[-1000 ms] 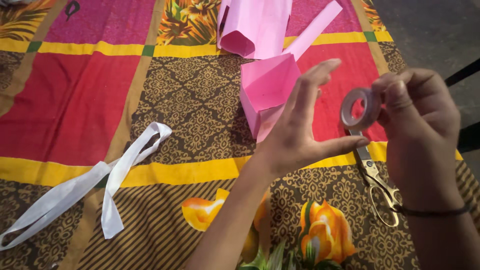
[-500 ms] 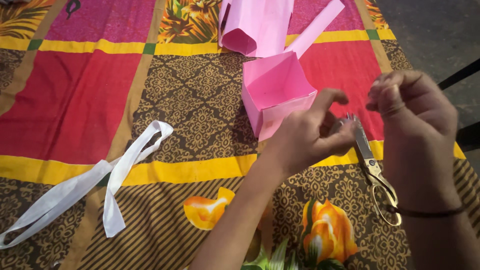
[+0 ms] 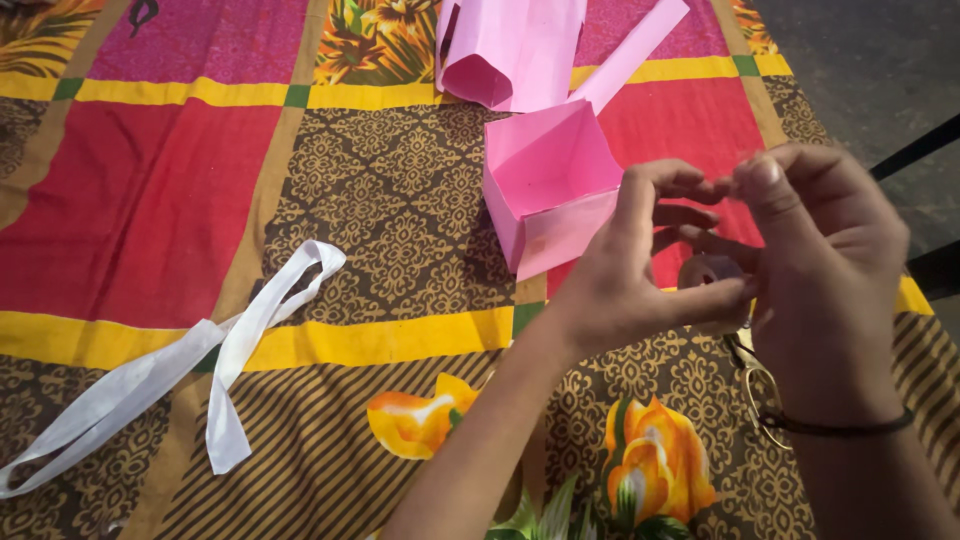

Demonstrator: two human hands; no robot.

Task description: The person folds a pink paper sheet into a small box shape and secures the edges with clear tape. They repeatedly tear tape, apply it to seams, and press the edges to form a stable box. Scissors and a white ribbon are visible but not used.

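My left hand (image 3: 620,280) holds a small grey tape roll (image 3: 706,271) between thumb and fingers, just above the patterned cloth. My right hand (image 3: 825,250) is right beside it. Its thumb and forefinger are pinched together above the roll, touching my left forefinger, seemingly on the tape's loose end. A pink folded paper box (image 3: 548,180) lies open just left of my hands. Gold-handled scissors (image 3: 760,395) lie under my right hand, mostly hidden.
A second pink folded paper piece (image 3: 510,50) with a long pink strip (image 3: 632,52) lies at the top. A white ribbon (image 3: 190,360) sprawls at the lower left. The colourful cloth (image 3: 150,190) ends at dark floor (image 3: 860,60) on the right.
The tape roll passed from my right hand to my left. Both hands came together over the scissors' blades, and my right fingers pinched shut above the roll.
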